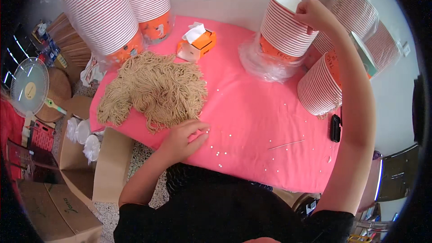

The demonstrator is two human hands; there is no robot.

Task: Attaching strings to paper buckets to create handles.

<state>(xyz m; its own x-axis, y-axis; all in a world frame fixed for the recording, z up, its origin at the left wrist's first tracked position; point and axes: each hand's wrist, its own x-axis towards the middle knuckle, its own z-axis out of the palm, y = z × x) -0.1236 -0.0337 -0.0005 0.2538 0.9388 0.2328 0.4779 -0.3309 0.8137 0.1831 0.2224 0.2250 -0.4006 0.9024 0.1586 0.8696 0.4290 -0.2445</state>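
My right hand (pixel 312 14) reaches to the back right, its fingers closed on the rim of the top bucket in a stack of white-rimmed orange paper buckets (pixel 288 29). Crumpled clear plastic wrap (pixel 270 65) is gathered round the base of that stack. My left hand (pixel 184 139) lies on the pink cloth (pixel 243 121) with its fingers apart, holding nothing. Just beyond it spreads a tangled heap of tan cords (pixel 157 87), with the fingertips close to its near edge.
Tall wrapped bucket stacks (pixel 101 11) stand at the back left. An orange tissue box (pixel 198 45) sits near the heap. Another stack (pixel 317 87) lies tilted at right, beside a small black object (pixel 335 128). White beads and a thin stick (pixel 286 144) are scattered. Open carton (pixel 110 166) at left.
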